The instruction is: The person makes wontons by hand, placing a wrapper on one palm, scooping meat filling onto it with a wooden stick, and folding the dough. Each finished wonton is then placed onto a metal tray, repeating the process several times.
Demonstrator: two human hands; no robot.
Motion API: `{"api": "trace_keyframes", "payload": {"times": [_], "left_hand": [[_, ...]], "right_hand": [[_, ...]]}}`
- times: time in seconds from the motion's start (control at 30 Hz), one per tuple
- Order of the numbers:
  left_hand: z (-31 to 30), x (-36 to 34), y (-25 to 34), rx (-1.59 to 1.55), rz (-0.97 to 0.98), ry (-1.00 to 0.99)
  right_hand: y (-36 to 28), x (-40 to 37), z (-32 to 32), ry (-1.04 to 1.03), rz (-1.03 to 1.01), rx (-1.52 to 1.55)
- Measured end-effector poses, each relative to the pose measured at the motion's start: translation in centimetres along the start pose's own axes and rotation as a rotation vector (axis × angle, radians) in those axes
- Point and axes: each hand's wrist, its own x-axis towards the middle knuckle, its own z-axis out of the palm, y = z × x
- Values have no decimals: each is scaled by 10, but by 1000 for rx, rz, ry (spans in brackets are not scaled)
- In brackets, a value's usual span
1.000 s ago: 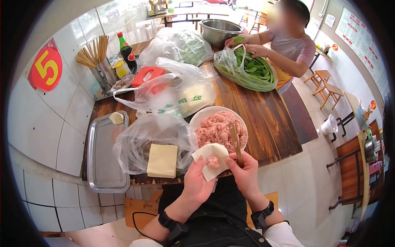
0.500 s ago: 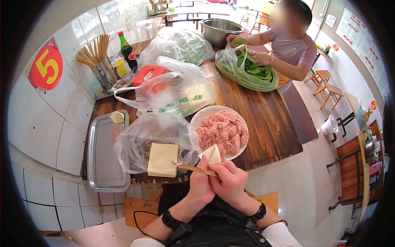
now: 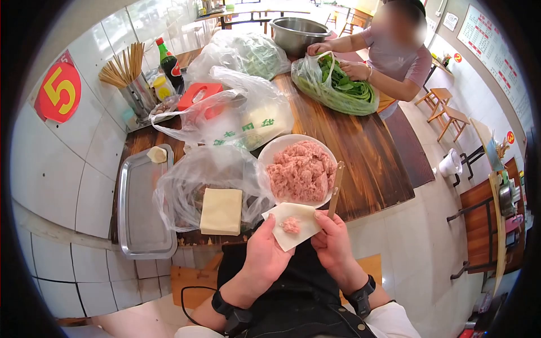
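A square wonton wrapper [image 3: 304, 227] is spread out between my hands, with a small lump of minced meat [image 3: 291, 225] on its middle. My left hand [image 3: 265, 248] supports the wrapper's left side, thumb on top. With thumb and fingers my right hand [image 3: 333, 239] pinches its right corner, and a flat wooden stick [image 3: 336, 188] rises from the same hand. Just beyond the wrapper is a white bowl [image 3: 267, 153] heaped with minced meat [image 3: 302, 170]. A stack of wrappers [image 3: 221, 211] lies to the left, by an open clear plastic bag [image 3: 191, 174].
A metal tray [image 3: 147, 208] with one folded wonton [image 3: 157, 154] is at left. Behind are filled plastic bags [image 3: 248, 115], a red tissue box [image 3: 200, 97], chopsticks [image 3: 125, 67] and a bottle [image 3: 169, 65]. Across the table, a person [image 3: 394, 62] handles leafy greens [image 3: 344, 84] near a steel basin [image 3: 301, 35].
The wrapper, folded up half a second ago, is now spread flat with meat showing on it. My hands have moved apart, and the stick has swung from pointing left to pointing up.
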Motion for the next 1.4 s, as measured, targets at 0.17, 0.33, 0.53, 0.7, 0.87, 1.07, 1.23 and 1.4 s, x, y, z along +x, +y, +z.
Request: {"api": "trace_keyframes", "payload": {"times": [0.17, 0.33, 0.53, 0.7, 0.87, 1.07, 1.23, 1.4], "left_hand": [[6, -12, 11, -11, 56, -38], [1, -13, 18, -45, 78, -100], [-3, -12, 21, 22, 32, -136], [0, -10, 16, 17, -7, -201], [-4, -9, 15, -25, 4, -205], [-2, -5, 15, -40, 39, -189], [5, -4, 1, 11, -2, -218], [10, -12, -2, 195, 44, -150]], "right_hand": [[18, -1, 6, -86, -381, -343], [-33, -29, -2, -205, -902, -1175], [-67, -46, -20, -363, -738, -1337], [-68, -34, -30, -280, -578, -1332], [-68, -20, -48, -276, -458, -1202], [-78, -19, -62, -284, -324, -941], [-32, -2, -14, -185, -546, -588], [-28, 4, -1, -309, -171, -347]]}}
